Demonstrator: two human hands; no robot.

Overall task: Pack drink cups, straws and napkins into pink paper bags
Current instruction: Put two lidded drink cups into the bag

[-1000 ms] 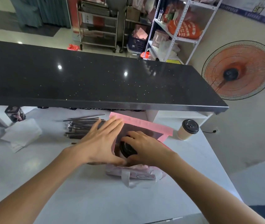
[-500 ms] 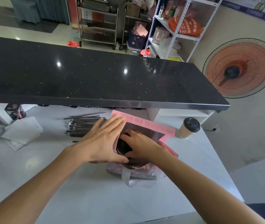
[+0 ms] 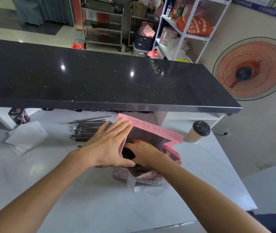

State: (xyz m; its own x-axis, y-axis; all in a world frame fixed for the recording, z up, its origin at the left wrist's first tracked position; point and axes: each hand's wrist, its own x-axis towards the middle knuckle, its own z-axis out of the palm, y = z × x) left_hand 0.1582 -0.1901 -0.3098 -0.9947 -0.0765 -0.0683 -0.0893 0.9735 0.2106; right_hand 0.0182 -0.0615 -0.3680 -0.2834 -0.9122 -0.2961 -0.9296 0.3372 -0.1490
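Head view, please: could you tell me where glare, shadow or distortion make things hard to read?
Head view: bright glints on the black counter; wide-angle bending curves its edge and stretches the forearms; the pink bag is dark inside, so the lid under the right hand barely shows; the left hand and cup are sharp.

Right hand (image 3: 146, 153) inside pink bag (image 3: 152, 132); left hand (image 3: 107, 145) flat against it

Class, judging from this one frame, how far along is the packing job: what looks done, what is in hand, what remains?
Done: the pink bag stands open. In hand: the right hand lowers a black-lidded cup inside, while the left hand steadies the bag's side with straight fingers. Left: the straws and napkins lie unpacked on the counter, and a second cup waits beside the bag.
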